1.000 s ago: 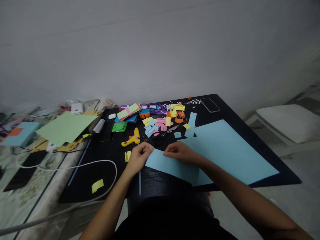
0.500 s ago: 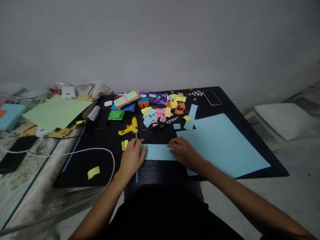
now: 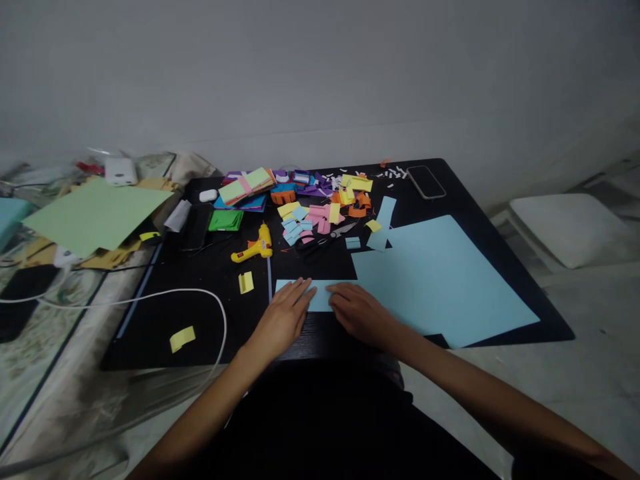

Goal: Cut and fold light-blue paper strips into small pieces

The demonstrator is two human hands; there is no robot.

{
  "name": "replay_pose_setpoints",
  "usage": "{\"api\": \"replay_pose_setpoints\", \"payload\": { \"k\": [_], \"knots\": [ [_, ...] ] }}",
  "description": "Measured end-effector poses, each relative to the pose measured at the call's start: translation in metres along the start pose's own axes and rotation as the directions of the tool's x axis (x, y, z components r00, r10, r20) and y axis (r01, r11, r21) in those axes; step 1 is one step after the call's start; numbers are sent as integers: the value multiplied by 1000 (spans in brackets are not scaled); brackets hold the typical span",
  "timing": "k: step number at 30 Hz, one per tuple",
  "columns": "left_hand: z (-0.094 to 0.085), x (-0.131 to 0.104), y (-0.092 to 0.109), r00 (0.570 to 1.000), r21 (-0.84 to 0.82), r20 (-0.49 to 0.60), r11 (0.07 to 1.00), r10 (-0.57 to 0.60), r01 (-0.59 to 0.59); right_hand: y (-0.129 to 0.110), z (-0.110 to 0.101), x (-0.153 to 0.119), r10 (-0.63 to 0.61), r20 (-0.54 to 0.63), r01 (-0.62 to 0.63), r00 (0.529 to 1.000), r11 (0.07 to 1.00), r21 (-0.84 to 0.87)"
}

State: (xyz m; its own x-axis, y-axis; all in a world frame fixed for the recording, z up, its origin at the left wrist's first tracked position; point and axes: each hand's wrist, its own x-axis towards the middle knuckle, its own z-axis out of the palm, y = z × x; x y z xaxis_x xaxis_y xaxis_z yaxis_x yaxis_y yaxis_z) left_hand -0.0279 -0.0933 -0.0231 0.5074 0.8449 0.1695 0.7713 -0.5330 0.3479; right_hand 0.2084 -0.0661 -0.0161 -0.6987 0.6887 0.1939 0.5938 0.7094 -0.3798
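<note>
A light blue paper strip [image 3: 320, 303] lies flat near the table's front edge. My left hand [image 3: 286, 313] rests on its left part, fingers stretched out and slightly apart, so the hand is open. On the right part, my right hand [image 3: 361, 313] touches the strip with an outstretched index finger; it looks open, its other fingers partly bent. The right hand covers the strip's right end. A large light blue paper sheet [image 3: 445, 280] spreads to the right, partly under my right forearm.
Scissors [image 3: 343, 230] lie beyond my hands, beside folded paper pieces [image 3: 297, 230]. A yellow glue gun [image 3: 255, 245] sits to the left. A phone [image 3: 426, 183] is at the back right. A white cable [image 3: 223, 313] loops over the black table's [image 3: 200, 277] left side.
My left hand has moved right, from the strip's left end onto its surface. My right hand has shifted slightly left, bringing the hands closer together. The view has shifted slightly.
</note>
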Motion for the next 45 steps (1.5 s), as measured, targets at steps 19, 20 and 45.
{"api": "replay_pose_setpoints", "payload": {
  "k": [19, 20, 45],
  "knots": [
    [8, 5, 14, 997, 79, -4, 994, -79, 79, -5, -2, -20, 276, -26, -277, 961, 950, -142],
    [9, 6, 17, 996, 88, -7, 992, -93, 93, -4, -4, -22, 289, -36, -291, 957, 945, -146],
    [-1, -10, 2, 957, 248, -156, 928, -244, 277, -41, 26, 36, 127, -105, -133, 986, 990, -50]
  ]
}}
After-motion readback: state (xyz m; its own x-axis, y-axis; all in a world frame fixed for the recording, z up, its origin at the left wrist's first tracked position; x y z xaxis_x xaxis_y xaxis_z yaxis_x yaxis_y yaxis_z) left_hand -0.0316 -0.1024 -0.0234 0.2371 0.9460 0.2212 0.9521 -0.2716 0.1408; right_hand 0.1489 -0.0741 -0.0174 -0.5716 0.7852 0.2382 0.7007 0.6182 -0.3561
